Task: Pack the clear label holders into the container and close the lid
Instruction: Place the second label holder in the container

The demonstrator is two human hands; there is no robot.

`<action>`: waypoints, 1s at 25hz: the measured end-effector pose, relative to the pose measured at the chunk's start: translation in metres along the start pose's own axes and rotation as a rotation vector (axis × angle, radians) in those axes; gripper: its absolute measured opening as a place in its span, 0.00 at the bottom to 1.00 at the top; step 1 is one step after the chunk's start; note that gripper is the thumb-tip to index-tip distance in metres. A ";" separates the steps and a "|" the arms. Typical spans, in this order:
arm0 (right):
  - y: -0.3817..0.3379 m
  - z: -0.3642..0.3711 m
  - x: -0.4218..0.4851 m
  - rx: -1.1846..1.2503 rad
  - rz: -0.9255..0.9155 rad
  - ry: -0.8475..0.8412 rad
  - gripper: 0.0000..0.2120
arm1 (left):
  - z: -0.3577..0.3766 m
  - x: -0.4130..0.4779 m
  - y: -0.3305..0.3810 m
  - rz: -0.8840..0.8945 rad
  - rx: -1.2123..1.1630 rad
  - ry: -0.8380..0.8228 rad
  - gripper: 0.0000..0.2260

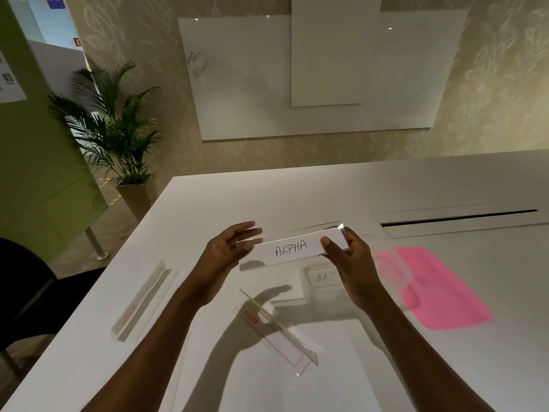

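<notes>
Head view, left to right. A potted palm (113, 135) stands on the floor beyond the white tabletop (297, 197). An empty label holder (145, 301) lies near the tabletop's left edge. The left hand (228, 251), fingers nearly straight, supports the left end of the ALPHA label holder (292, 249), which is raised above the tabletop and carries a handwritten card. Below it a second empty holder (279, 331) lies flat on the tabletop. The right hand (347, 263) pinches the ALPHA label holder's right end, thumb in front, fingers behind. A further carded holder (322, 278) stands partly hidden by the right wrist. At right, the clear container (395, 272), blurred, sits against the pink lid (439, 286), which lies flat on the tabletop.
</notes>
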State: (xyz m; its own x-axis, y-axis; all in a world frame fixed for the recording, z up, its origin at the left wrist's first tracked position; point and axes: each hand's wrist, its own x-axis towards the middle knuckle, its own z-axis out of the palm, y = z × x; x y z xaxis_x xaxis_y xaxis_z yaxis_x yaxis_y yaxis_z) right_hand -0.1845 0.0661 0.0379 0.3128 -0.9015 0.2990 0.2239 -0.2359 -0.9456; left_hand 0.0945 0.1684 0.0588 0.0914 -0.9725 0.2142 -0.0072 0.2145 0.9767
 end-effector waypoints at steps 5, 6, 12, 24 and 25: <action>-0.004 -0.034 -0.004 -0.033 -0.013 0.025 0.20 | 0.034 0.027 0.027 -0.069 0.623 -0.227 0.32; -0.005 -0.041 -0.004 -0.032 -0.015 0.025 0.21 | 0.041 0.030 0.028 -0.062 0.660 -0.248 0.32; -0.017 -0.099 0.008 -0.275 0.011 -0.093 0.18 | 0.077 0.053 0.031 0.002 0.803 -0.233 0.25; 0.003 -0.148 0.050 -0.936 0.048 -0.515 0.16 | 0.135 0.084 -0.004 -0.077 1.034 -0.312 0.23; 0.006 -0.150 0.053 -0.997 0.071 -0.550 0.17 | 0.140 0.086 -0.010 -0.076 1.063 -0.326 0.22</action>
State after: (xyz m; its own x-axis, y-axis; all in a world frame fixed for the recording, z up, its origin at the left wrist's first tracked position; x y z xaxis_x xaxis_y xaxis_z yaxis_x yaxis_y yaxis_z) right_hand -0.3050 -0.0369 0.0292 0.7127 -0.7011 0.0241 -0.5664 -0.5953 -0.5700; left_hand -0.0366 0.0703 0.0691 -0.1369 -0.9906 -0.0055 -0.8757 0.1184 0.4681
